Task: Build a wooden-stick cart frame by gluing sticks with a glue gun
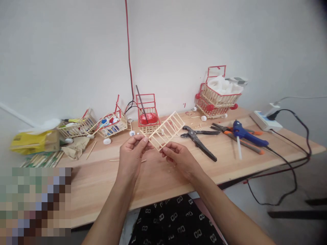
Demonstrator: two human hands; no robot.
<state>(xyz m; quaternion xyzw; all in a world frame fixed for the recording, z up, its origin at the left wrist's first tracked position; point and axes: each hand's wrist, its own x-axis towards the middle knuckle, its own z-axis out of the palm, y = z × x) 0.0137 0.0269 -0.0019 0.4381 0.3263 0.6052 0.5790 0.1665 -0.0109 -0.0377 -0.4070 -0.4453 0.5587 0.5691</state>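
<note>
Between my two hands is a small frame of thin wooden sticks, with rungs like a ladder, raised above the table and slanting up to the right. My left hand pinches its lower left corner between thumb and fingers. The fingers of my right hand close on its bottom corner. Just behind the frame stands a mini cart with a red handle and a red container with a brush in it. Loose thin sticks lie on the table near my left hand.
Wrench-like pliers, orange-handled pliers and a blue glue gun lie at right, by a power strip. More mini carts stand along the wall. A yellow packet and stick bundles are at left.
</note>
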